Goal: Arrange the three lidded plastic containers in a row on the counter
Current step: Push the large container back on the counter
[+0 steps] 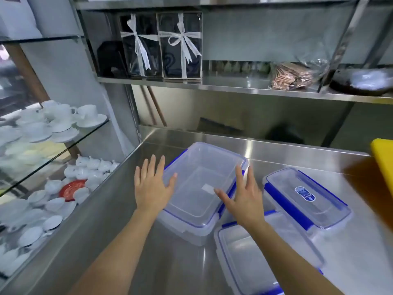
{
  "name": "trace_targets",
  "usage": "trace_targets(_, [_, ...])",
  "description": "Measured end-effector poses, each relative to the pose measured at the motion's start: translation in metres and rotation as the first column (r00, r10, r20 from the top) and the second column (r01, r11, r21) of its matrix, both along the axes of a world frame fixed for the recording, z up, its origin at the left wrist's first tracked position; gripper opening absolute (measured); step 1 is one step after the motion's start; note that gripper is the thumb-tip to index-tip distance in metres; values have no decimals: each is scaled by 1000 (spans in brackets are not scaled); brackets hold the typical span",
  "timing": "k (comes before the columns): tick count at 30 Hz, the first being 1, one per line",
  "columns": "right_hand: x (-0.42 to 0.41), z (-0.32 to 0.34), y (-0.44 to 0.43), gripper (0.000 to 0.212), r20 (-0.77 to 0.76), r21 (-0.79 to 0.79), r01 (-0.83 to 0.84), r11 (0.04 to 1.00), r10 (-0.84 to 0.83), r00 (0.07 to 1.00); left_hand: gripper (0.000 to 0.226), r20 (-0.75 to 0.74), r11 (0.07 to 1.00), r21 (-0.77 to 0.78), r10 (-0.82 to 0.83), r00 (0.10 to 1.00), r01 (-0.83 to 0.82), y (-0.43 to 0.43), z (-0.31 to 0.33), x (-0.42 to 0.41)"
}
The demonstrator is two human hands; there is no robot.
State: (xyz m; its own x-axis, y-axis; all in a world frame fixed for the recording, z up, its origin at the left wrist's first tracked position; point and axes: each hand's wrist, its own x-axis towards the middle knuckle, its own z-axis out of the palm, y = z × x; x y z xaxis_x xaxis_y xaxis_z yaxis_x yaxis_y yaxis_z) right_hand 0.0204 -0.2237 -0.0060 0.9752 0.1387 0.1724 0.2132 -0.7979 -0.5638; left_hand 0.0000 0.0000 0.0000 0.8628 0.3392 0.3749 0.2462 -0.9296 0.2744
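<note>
1. The step in hand looks like lining up the first box. Both hands hover over the big container (202, 188), which sits near the left edge of the steel counter (119, 231), toward the back.
2. The left hand (152, 188) is flat and open with fingers spread, at the box's left side. The right hand (244, 196) is open too, at its right side. Neither hand grips anything — I cannot tell if they touch the lid.
3. The labelled container (306, 199) lies to the right, turned at a slant. The near container (261, 256) sits at the front edge, just beside the big one.
4. They do not make a row yet. Next, I think, the hands must close on the box's sides and slide it straight.
5. The boxes are clear, smooth plastic — long with round corners, and with blue clips. The counter is shiny metal, so they may slide easily.
</note>
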Motion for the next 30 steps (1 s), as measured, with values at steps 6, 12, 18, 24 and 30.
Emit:
trace_targets(6, [6, -26, 22, 106, -413, 557, 180, 811, 82, 907, 62, -175, 974, -199, 73, 982, -108, 12, -17, 8])
trace_targets(12, [18, -32, 30, 101, -413, 635, 177, 752, 136, 900, 58, -283, 948, -287, 57, 957, -141, 9, -12, 6])
trace_targets(18, [54, -15, 12, 67, -388, 691, -40, 722, 416, 823, 67, -342, 937, -263, 130, 931, -228, -14, -14, -9])
trace_targets(24, [56, 4, 5, 76, -355, 288, -169, 943, 269, 895, 95, -473, 932, -340, -288, 833, 128, 4, -3, -19])
trace_targets(30, [25, 10, 12, 105, -387, -224, -607, 763, 502, 773, 120, -506, 873, -342, -483, 714, 348, 24, -4, -18])
